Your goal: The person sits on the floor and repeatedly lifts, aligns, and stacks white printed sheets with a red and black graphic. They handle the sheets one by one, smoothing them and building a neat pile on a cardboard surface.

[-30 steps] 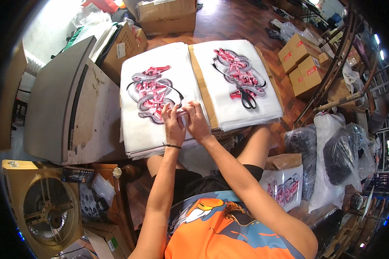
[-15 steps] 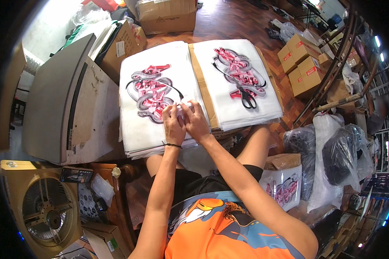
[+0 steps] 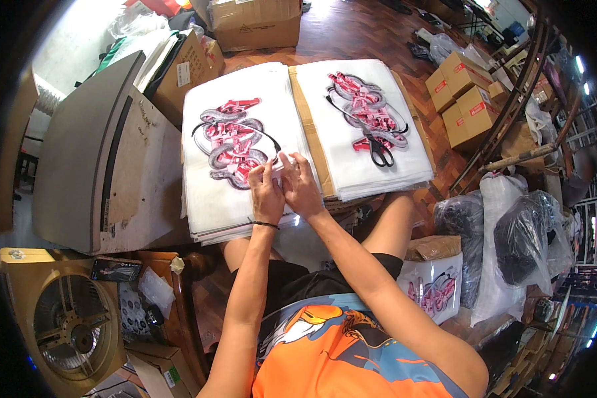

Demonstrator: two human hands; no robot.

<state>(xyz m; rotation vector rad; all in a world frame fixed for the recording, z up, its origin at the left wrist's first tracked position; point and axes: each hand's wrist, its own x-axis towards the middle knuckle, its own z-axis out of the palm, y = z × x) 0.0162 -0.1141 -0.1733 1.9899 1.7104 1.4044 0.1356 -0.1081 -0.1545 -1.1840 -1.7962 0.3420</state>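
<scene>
Two stacks of white sheets lie side by side. The left stack (image 3: 235, 86) and the right stack (image 3: 361, 176) both carry a red and grey snake-like print on top. Over the left stack's lower right part, my left hand (image 3: 267, 192) and my right hand (image 3: 300, 186) are close together with curled fingers. Their fingertips meet over the print's lower right edge, pinching something small that the fingers largely hide. Black-handled scissors (image 3: 382, 154) rest on the right stack, at the lower end of its print.
Brown cardboard (image 3: 315, 136) shows between the stacks. A grey panel (image 3: 79, 146) stands at left above a box fan (image 3: 79, 331). Cartons (image 3: 467, 83) are piled at far right, near wrapped bags (image 3: 530, 242). A wrapped print bundle (image 3: 438, 288) sits by my right leg.
My hands stay at nearly the same place, with the fingertips shifting slightly. The stacks and scissors have not visibly moved.
</scene>
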